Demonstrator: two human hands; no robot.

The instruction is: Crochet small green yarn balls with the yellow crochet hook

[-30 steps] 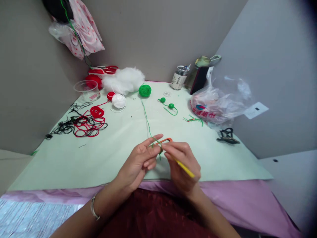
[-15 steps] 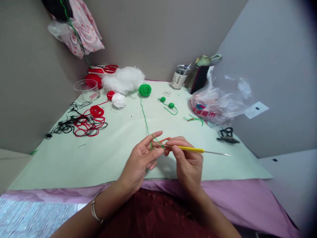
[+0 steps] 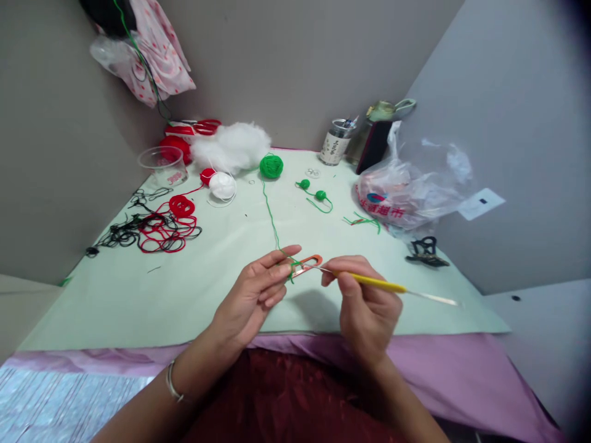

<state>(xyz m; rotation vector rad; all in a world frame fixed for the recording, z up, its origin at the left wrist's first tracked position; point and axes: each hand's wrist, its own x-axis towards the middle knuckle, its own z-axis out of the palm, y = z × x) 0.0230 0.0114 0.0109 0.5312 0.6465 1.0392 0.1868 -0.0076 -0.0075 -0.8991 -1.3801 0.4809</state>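
Observation:
My left hand (image 3: 253, 295) pinches a loop of green yarn (image 3: 274, 224) between thumb and fingers, over the near middle of the pale green mat (image 3: 184, 289). The strand runs back across the mat to a green yarn ball (image 3: 271, 166). My right hand (image 3: 367, 304) is closed round a yellow-handled crochet hook (image 3: 383, 284), whose metal tip reaches left to the yarn at my left fingertips. An orange thread snipper (image 3: 308, 264) lies on the mat just behind the fingertips.
Tangled red and black yarn (image 3: 152, 224) lies at the left. White stuffing (image 3: 231, 144), a white ball (image 3: 221, 184), a clear cup (image 3: 162, 166), a jar (image 3: 334, 143), a plastic bag (image 3: 406, 191) and a black clip (image 3: 425, 252) ring the mat. Two small green balls (image 3: 311, 191) sit mid-back.
My right hand has turned the hook from pointing down toward me to lying level and pulled away to the right. The left hand stays put on the yarn.

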